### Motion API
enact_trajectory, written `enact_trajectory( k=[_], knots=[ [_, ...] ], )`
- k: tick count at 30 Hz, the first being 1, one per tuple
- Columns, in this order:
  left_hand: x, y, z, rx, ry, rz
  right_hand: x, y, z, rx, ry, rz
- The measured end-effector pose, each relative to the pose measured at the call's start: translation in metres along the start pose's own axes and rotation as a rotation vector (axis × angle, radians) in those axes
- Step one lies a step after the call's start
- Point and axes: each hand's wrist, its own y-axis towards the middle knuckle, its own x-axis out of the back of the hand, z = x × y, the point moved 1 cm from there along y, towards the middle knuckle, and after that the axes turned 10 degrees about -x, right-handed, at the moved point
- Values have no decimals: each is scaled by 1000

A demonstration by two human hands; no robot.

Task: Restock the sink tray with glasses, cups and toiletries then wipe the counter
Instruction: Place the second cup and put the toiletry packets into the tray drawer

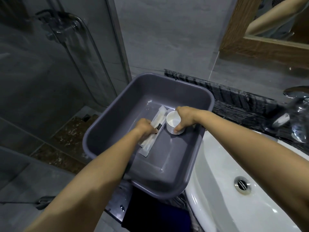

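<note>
A grey plastic tray (175,87) sits on the dark counter beside the white sink. Inside it, my left hand (146,127) grips several long wrapped toiletry packets (148,147) that lie flat on the tray floor, one with a black tip. My right hand (185,118) is closed around a white cup (173,122) standing upright on the tray floor, just right of the packets. Both hands are inside the tray near its far half. The near half of the tray floor is bare.
The white basin (234,161) with its metal drain (242,184) lies to the right. A chrome tap (299,114) stands at the far right on the dark marble counter (242,113). A glass shower screen is at left, a wood-framed mirror (260,46) at upper right.
</note>
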Motion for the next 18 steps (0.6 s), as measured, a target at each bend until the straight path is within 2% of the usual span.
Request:
enact_trajectory(
  k=[9, 18],
  knots=[
    [25, -16, 4, -21, -380, 149, 16, -9, 3, 8, 45, -56],
    [45, -34, -18, -123, -566, 219, 41, -42, 8, 26, 74, -151]
  ],
)
